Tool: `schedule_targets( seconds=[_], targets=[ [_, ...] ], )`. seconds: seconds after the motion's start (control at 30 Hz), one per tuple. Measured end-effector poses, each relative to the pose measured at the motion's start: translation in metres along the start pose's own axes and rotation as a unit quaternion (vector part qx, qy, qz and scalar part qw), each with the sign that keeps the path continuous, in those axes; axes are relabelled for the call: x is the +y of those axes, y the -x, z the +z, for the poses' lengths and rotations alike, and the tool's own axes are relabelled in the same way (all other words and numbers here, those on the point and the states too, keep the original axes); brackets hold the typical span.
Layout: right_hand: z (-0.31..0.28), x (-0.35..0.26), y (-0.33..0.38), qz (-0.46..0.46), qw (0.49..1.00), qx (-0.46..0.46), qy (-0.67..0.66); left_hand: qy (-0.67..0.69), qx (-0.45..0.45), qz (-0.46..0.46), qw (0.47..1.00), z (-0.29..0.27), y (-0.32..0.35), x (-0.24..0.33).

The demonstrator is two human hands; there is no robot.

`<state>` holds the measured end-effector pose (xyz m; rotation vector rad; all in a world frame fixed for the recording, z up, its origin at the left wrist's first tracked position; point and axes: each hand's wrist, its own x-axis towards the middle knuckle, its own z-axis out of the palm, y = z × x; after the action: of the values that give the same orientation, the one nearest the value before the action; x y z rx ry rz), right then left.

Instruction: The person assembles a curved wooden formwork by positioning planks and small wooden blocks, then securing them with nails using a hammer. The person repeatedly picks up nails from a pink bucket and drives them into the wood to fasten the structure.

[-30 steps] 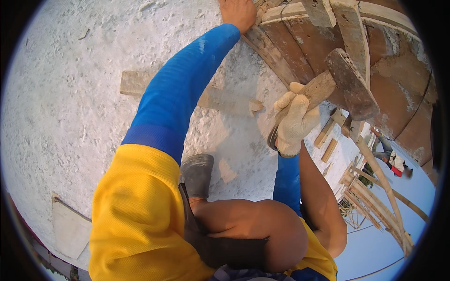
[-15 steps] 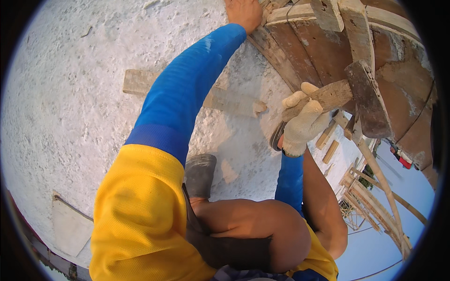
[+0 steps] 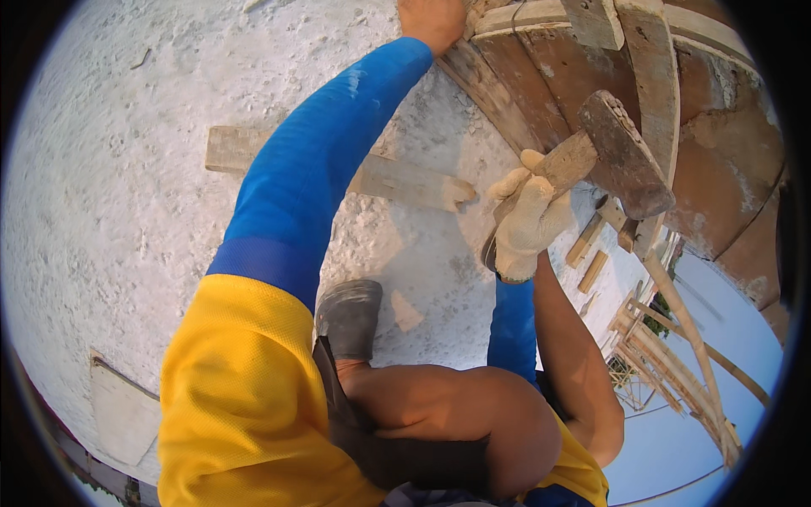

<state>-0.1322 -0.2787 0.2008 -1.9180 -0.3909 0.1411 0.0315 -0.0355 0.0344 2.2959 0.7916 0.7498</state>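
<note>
My right hand [image 3: 528, 221], in a cream knitted glove, is closed around the wooden handle of a hammer [image 3: 627, 156]. The hammer has a heavy, rusty block head, which hangs in front of a brown panel [image 3: 583, 76] framed with timber. Up at the top edge, my bare left hand [image 3: 433, 23] rests against the corner of the wooden frame [image 3: 498, 97]; its fingers are cut off by the picture's edge. Below my left forearm, a short wooden board [image 3: 405, 180] lies on the pale, rough ground.
An upright timber [image 3: 650, 76] crosses the panel. Wood offcuts [image 3: 594, 270] lie beyond my right knee. Poles and stacked planks [image 3: 672, 367] stand farther right. My dark boot [image 3: 351, 317] is planted on the ground, and a flat pale sheet [image 3: 122, 410] lies at lower left.
The hammer head has swung up and to the left across the panel. My right hand has shifted slightly left with it, while my left hand stays by the frame corner.
</note>
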Motion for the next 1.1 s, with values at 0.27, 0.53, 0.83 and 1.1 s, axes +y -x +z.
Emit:
schedule_targets(
  seconds=[0.27, 0.53, 0.83, 1.1],
  targets=[
    [0.042, 0.011, -0.041, 0.068, 0.917, -0.076, 0.385, -0.078, 0.086, 0.013, 0.993, -0.009, 0.001, 0.003],
    [0.021, 0.003, -0.024, -0.094, 0.993, 0.063, -0.036, 0.011, 0.003, 0.019, 1.0, 0.001, -0.004, -0.004],
    [0.012, 0.012, -0.017, 0.154, 0.987, -0.004, 0.033, 0.025, 0.026, 0.013, 0.999, 0.005, 0.001, -0.004],
    [0.01, -0.016, -0.027, -0.066, 0.995, 0.07, 0.001, 0.0, -0.009, 0.006, 1.0, 0.009, 0.001, -0.007]
  ],
)
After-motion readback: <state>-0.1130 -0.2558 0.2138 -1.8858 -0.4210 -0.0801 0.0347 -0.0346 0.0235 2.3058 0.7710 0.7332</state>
